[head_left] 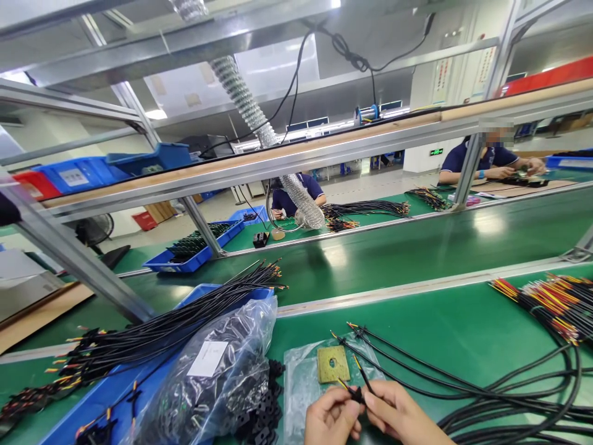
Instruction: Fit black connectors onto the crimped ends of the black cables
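Note:
My left hand (330, 416) is closed in a pinch on a small black plastic part (356, 394), with a yellow wire tip sticking out beside it. Touching it from the other side, my right hand (397, 413) grips a black cable (363, 374) whose bared end shows yellow and orange wires. Fingers partly cover the spot where part and cable meet, so I cannot tell how they join. Just beyond the hands, a yellow sponge (332, 364) with a hole lies on a clear plastic bag (299, 395). More black cables (407, 364) stretch to the right.
On the left, a blue bin (88, 411) carries a cable bundle (176, 327) and a plastic bag of black parts (222, 364). Loose black parts (266, 411) spill beside it. Coloured wire ends (551, 303) lie at right. A metal frame (370, 295) crosses ahead; two people sit beyond.

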